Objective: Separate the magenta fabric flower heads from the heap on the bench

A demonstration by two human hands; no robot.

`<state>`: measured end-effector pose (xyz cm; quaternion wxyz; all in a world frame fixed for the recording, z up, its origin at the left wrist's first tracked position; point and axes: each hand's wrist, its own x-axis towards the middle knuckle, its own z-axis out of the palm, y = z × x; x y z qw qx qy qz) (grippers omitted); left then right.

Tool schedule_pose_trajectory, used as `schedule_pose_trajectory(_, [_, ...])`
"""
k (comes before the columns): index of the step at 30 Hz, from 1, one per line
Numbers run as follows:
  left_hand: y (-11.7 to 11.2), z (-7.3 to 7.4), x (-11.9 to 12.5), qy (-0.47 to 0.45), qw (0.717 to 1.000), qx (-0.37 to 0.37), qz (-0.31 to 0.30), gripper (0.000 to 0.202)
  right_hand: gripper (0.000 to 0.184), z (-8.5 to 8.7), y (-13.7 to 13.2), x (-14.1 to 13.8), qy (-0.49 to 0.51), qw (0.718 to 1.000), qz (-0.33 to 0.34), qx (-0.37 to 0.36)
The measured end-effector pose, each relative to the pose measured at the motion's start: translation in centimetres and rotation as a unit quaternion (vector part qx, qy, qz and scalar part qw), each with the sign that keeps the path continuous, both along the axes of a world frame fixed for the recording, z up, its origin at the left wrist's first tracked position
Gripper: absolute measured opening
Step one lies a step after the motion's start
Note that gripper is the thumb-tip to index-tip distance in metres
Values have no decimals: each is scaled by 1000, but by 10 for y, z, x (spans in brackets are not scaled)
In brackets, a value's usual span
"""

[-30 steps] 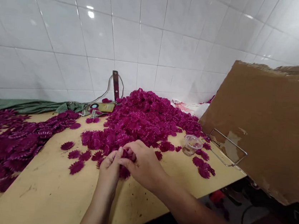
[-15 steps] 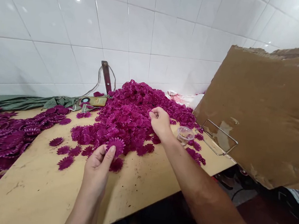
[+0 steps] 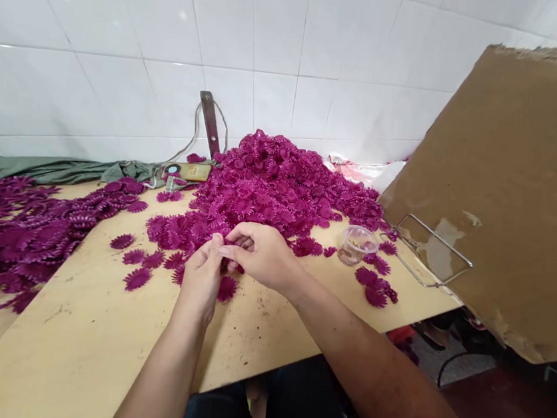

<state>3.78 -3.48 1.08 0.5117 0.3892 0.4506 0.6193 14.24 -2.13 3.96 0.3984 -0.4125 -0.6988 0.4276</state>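
My left hand and my right hand meet fingertip to fingertip in front of a heap of purple artificial flowers. Closed in a pinch, my left hand is on a flat purple artificial flower, now mostly covered by the fingers. The thumb and forefinger of my right hand are pinched at the same spot; what they hold is hidden. Several loose flowers lie on the board left of my hands, and one flower rests just beneath them.
A clear plastic cup stands right of the heap, near a bent wire frame. A large cardboard sheet leans at the right. More flowers spread at the left. A phone-like yellow object lies by the tiled wall.
My right hand has come back from the heap toward me and left, joining my left hand. The flower in my left hand has become mostly hidden. The view has shifted slightly.
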Motion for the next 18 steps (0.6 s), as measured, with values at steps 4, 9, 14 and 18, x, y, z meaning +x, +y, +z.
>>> schedule_pose_trajectory(4, [-5, 3, -1, 45, 998, 31, -7, 38, 11, 2, 10, 6, 65, 997, -32, -25])
schedule_pose_trajectory(9, [-9, 4, 3, 73, 994, 71, 27, 33, 16, 7, 23, 8, 107, 984, -123, -66])
schedule_pose_trajectory(14, [-8, 7, 4, 62, 995, 65, 48, 32, 24, 10, 24, 9, 73, 990, -115, -28])
schedule_pose_trajectory(18, [-6, 13, 4, 78, 994, 57, 50, 31, 27, 12, 10, 17, 26, 997, -71, 10])
